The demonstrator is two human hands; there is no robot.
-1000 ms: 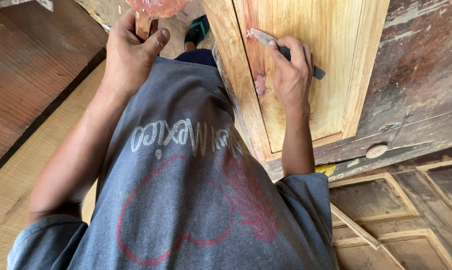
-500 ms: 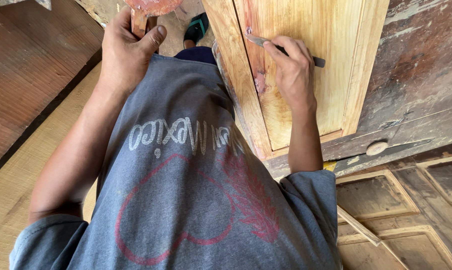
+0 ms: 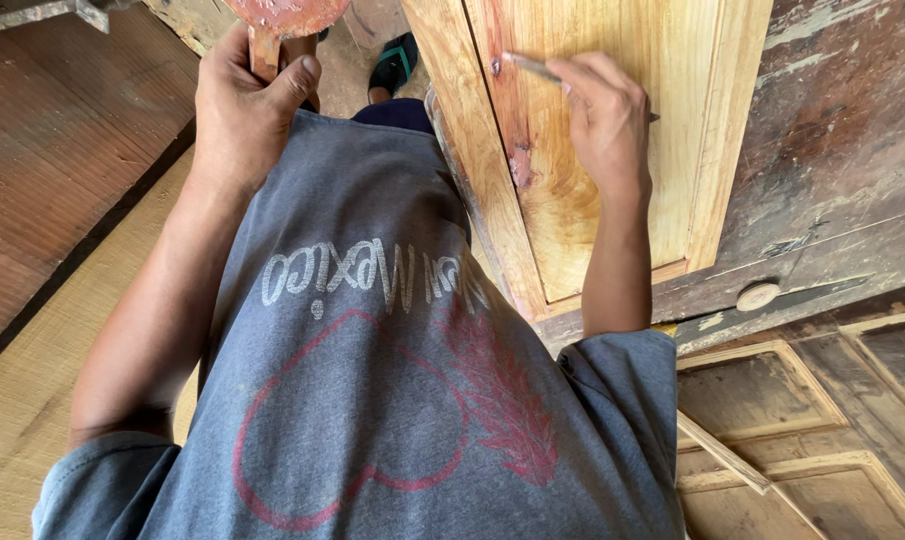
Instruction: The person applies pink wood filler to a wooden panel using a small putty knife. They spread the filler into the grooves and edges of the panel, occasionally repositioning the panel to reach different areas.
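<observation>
The left hand (image 3: 241,105) is clenched round the short wooden handle of a paddle (image 3: 283,18) whose round head is smeared with reddish filler; only the lower edge of that head shows at the top of the frame. The right hand (image 3: 605,120) pinches a thin knife (image 3: 533,68) between thumb and fingers, its tip laid against the seam where the frame of a pale wooden door (image 3: 613,230) meets its panel. A reddish streak (image 3: 518,150) of filler already runs down that seam.

To do this well, I judge, the blade should stay low and flat to the wood, pressing filler into the seam and not spreading it over the grain, and the paddle should stay close so each reload is a short reach. The streak looks broader near its lower end, so scraping the excess while it is soft would save sanding.

The door lies on a worn, dark surface (image 3: 833,130), with a small round disc (image 3: 758,296) near its edge. Further right and lower lie more framed panels (image 3: 773,400) and a loose strip of wood (image 3: 723,455). The person's own grey shirt (image 3: 393,400) fills the middle of the view and presses against the door's edge, so the body crowds the right arm's reach, and a foot in a dark sandal (image 3: 393,62) shows on the floor beyond
</observation>
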